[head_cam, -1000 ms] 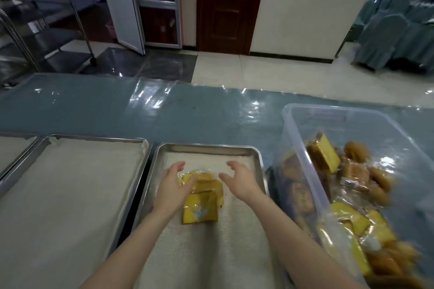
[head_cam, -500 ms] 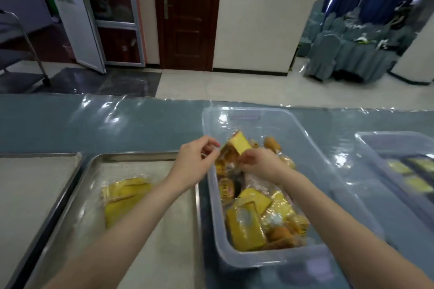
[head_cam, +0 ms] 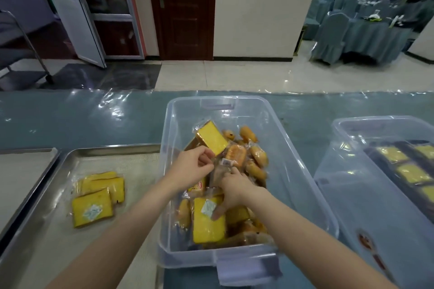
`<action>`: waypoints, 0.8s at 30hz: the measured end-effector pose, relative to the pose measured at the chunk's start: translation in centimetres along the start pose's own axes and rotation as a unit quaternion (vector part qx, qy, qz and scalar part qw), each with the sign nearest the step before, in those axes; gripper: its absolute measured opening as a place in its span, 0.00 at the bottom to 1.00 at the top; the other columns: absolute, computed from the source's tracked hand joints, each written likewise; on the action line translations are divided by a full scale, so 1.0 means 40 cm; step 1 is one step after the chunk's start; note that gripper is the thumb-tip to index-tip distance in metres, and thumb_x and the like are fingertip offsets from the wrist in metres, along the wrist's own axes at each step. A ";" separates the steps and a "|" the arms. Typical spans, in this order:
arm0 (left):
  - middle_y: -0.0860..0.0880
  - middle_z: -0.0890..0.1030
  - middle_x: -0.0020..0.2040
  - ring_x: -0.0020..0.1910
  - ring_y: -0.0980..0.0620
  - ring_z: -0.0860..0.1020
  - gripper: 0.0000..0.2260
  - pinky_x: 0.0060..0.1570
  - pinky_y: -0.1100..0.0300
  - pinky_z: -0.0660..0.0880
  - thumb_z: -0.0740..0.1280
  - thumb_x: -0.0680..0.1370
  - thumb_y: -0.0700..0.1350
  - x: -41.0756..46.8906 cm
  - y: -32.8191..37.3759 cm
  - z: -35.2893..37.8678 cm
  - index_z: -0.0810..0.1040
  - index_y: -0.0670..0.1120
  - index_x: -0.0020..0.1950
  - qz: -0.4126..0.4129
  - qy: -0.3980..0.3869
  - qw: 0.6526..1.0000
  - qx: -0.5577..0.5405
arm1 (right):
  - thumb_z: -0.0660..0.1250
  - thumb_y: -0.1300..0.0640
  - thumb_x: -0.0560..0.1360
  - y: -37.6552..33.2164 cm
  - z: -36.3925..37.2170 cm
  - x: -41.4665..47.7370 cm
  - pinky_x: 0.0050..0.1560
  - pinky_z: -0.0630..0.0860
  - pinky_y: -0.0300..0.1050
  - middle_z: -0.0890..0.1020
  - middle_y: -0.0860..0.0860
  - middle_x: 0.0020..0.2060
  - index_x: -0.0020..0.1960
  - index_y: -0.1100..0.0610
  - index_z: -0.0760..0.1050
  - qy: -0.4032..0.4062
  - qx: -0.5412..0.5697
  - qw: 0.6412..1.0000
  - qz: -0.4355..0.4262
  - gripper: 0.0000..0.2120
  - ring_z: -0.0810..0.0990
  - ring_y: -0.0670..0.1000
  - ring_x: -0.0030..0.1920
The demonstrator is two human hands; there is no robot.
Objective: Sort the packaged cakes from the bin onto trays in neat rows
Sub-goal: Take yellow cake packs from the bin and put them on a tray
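Fingers (head_cam: 206, 160) of my left hand (head_cam: 191, 170) pinch the film edge of a yellow cake slice (head_cam: 211, 139), which stands tilted above the pile in the far half of the clear bin (head_cam: 211, 252). My right hand (head_cam: 234, 189) lies over the packets just beside it, its thumb touching a second yellow slab (head_cam: 207, 223). I cannot tell whether those fingers have clenched on anything.

The risk, as I judge it, is in that thin grip. Held only by slick wrapper at one corner, the slice could swing or slide free and drop back among the rest. Loose film may also snag a neighbour and drag it over the rim. The bin mixes flat yellow slabs with rounded golden buns (head_cam: 258, 156), so a hurried grab by the right hand could bring up the wrong kind. Squeezing harder to compensate would likely dent soft sponge.

On the steel tray (head_cam: 117, 149) to the left of the bin, a few placed slices (head_cam: 98, 196) overlap in a loose heap rather than a row. Adding more before they are straightened would compound the disorder.

The held slice is a rectangular slab, bright yellow on its face with a browned crust along one edge, sealed in clear, glossy, crinkled film. The near slab carries a small white sachet or label.
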State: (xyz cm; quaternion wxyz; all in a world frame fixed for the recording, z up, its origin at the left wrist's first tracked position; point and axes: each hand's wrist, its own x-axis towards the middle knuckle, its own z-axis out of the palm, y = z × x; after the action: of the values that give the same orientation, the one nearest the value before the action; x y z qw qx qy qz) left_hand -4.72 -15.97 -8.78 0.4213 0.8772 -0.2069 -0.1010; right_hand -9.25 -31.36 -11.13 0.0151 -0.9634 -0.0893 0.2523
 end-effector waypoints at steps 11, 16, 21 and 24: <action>0.54 0.78 0.57 0.55 0.54 0.77 0.37 0.51 0.58 0.78 0.81 0.60 0.52 0.047 0.001 0.031 0.73 0.53 0.66 -0.018 -0.122 0.984 0.127 | 0.80 0.51 0.63 0.112 -0.033 -0.066 0.60 0.74 0.44 0.74 0.45 0.63 0.71 0.49 0.67 0.154 0.357 0.921 0.000 0.40 0.73 0.47 0.61; 0.50 0.80 0.58 0.53 0.50 0.79 0.36 0.52 0.54 0.79 0.81 0.60 0.53 0.058 -0.019 0.026 0.75 0.49 0.66 -0.066 -0.050 0.985 0.151 | 0.80 0.53 0.63 0.134 0.004 -0.053 0.62 0.75 0.49 0.74 0.50 0.65 0.71 0.51 0.66 0.094 0.215 0.969 0.077 0.41 0.73 0.54 0.64; 0.50 0.80 0.52 0.49 0.50 0.79 0.27 0.44 0.57 0.77 0.81 0.63 0.49 0.052 -0.013 0.014 0.77 0.48 0.58 -0.091 0.007 0.983 0.162 | 0.76 0.50 0.66 0.113 0.029 -0.022 0.60 0.71 0.51 0.76 0.52 0.59 0.63 0.51 0.73 0.076 0.005 0.991 0.107 0.27 0.70 0.56 0.62; 0.51 0.80 0.49 0.47 0.51 0.78 0.23 0.45 0.54 0.79 0.80 0.63 0.50 0.046 -0.004 0.012 0.76 0.49 0.54 -0.102 0.021 0.981 0.166 | 0.75 0.50 0.67 0.117 0.039 -0.014 0.60 0.70 0.51 0.75 0.52 0.58 0.61 0.52 0.76 0.080 -0.006 0.991 0.111 0.23 0.69 0.55 0.60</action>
State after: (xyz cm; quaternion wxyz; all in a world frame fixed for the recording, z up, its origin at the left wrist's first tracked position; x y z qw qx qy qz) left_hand -3.21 -17.03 -9.21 0.2615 0.9533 -0.1215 -0.0893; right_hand -9.71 -36.10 -12.55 -0.0120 -0.9845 0.0185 0.1738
